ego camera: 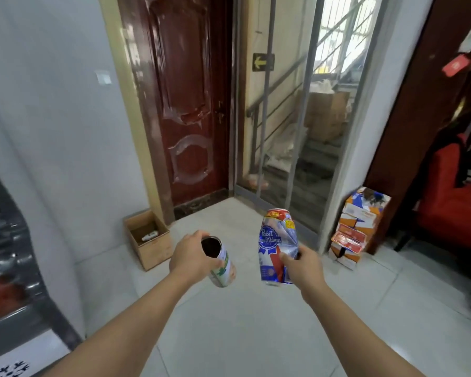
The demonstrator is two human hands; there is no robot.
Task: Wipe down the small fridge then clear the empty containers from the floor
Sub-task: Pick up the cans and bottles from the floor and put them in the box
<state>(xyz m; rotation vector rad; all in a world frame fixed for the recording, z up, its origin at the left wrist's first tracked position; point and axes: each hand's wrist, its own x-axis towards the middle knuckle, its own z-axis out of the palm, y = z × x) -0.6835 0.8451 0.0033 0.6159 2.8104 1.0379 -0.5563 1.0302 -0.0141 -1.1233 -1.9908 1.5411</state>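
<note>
Head: left hand [192,257] grips tin [220,262], right hand [302,270] beer can [277,246].

Beer can [276,246]: crumpled glossy metal, printed. Open tin [220,261]: metal w/ paper-like label. Box [147,238]: matt brown cardboard. Door [180,99]: glossy dark-red, film-covered. Floor [242,322]: smooth pale tile.

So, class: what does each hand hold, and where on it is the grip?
Left hand: open-topped can, around its upper side. Right hand: crumpled beer can, at its lower side.
</note>
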